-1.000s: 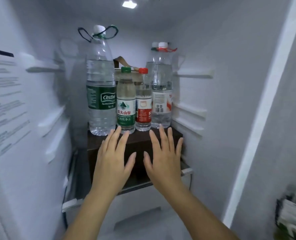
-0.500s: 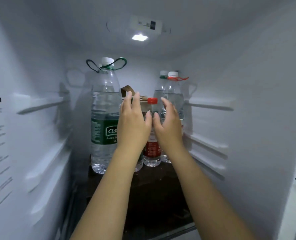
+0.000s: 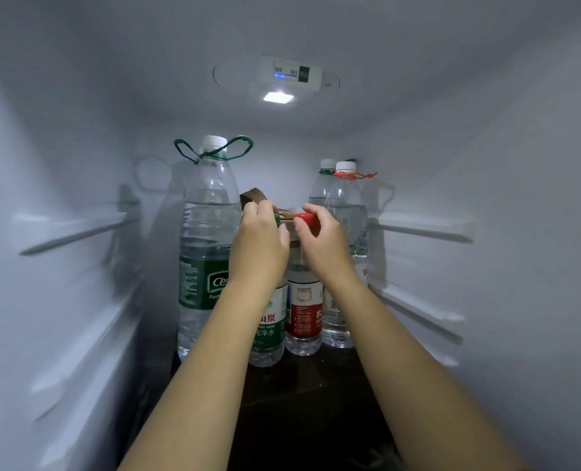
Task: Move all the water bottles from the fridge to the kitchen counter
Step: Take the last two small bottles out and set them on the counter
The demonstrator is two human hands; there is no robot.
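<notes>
Five clear plastic bottles stand upright at the far end of a dark shelf (image 3: 309,402) inside a white fridge (image 3: 78,130) with smooth walls. Moulded ledges (image 3: 75,226) run along the left wall. Farthest left is the big bottle (image 3: 207,239), ribbed and round-shouldered, with a dark green label, a white cap and a green loop handle at its neck. Just to its right, and touching it, is the slimmer green-cap bottle (image 3: 268,328), with a white and green label. The left grip (image 3: 258,246) is closed over its top, fingers curled round the neck, so only a sliver of the green cap (image 3: 277,219) shows beside the thumb. A brown strap (image 3: 253,195) pokes up behind the knuckles. Next comes the red-cap bottle (image 3: 303,314), with a red label, standing against its green neighbour. The right grip (image 3: 323,239) pinches its red cap (image 3: 304,219) between thumb and bent fingers, the bottle's body hanging straight below the hand and its base on the shelf. Both wrists nearly touch. Farther right stands a tall bottle (image 3: 347,205) with a white cap and red handle, and a similar back bottle (image 3: 323,185) with a green collar is half hidden behind it. A square lamp (image 3: 278,96) glows overhead.
</notes>
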